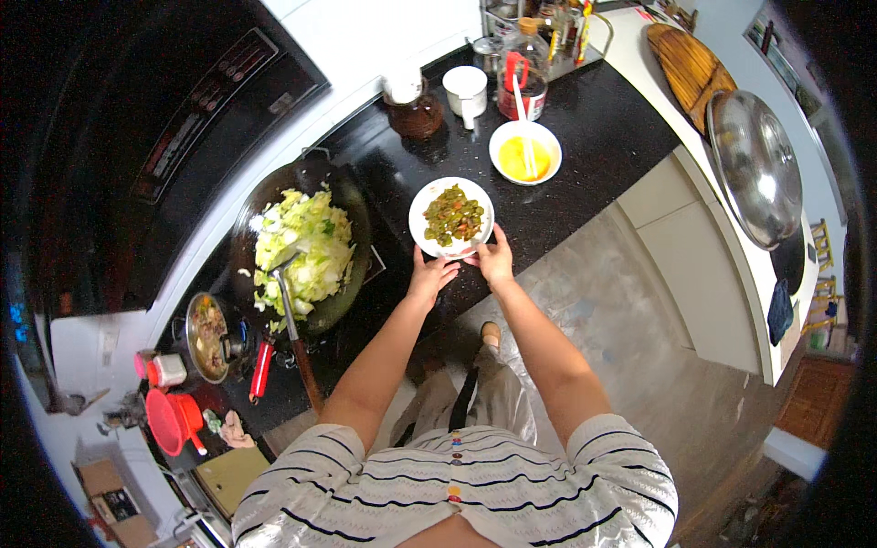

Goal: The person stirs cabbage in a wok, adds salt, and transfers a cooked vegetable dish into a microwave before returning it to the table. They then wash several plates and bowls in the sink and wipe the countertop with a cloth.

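Note:
A white plate (417, 222) of chopped green peppers with reddish bits (454, 216) is held level near the front edge of the black counter. My left hand (429, 279) grips its near left rim, thumb up on the side. On the near right rim, my right hand (495, 261) has its thumb along the edge and fingers partly hidden beneath. Just beyond stands a white bowl (497, 163) of beaten egg with pale chopsticks (522, 102) leaning in it. To the left, a large wok (360, 215) is heaped with chopped cabbage (306, 242), a spatula (288, 300) resting in it.
A smaller pan (193, 334) of food sits left of the wok's red handle (260, 373). At the back are a brown jar (416, 115), a white mug (466, 87) and a bottle (534, 59). A big metal lid (755, 173) and a wooden board (687, 68) lean at right.

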`<state>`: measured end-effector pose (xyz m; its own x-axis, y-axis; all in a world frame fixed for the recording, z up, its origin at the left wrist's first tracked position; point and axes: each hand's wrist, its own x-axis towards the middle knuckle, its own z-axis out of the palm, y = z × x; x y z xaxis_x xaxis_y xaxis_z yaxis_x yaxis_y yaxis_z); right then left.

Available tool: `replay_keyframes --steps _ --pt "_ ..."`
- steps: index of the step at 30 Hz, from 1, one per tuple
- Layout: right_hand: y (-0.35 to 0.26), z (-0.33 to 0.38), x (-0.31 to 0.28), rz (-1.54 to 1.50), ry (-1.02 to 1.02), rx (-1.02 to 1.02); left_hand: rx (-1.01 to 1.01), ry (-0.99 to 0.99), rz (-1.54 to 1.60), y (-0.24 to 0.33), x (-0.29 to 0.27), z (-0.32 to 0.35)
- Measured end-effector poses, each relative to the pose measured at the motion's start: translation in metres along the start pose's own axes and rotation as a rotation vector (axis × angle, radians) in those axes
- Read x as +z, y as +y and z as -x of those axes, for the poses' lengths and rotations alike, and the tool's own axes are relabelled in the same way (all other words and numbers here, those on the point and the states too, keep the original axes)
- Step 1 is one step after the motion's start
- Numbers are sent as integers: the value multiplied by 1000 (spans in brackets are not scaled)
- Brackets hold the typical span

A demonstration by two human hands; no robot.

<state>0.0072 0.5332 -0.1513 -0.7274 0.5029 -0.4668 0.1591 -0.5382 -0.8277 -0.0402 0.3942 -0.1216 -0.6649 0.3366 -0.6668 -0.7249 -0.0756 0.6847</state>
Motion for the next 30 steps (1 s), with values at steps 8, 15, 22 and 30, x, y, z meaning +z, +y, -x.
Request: replay_keyframes --steps 8,15,22,30 --pt "7 75 -61 -97 140 -158 -26 -306 -157 -8 22 48" --pt "-12 285 -139 -253 421 -268 -104 -704 -388 -81 67 170" --pt "38 478 -162 -619 829 -438 -414 -1058 -784 -133 121 316" --pt "81 646 -176 -964 1375 -579 -637 -1454 -1246 -247 171 463"
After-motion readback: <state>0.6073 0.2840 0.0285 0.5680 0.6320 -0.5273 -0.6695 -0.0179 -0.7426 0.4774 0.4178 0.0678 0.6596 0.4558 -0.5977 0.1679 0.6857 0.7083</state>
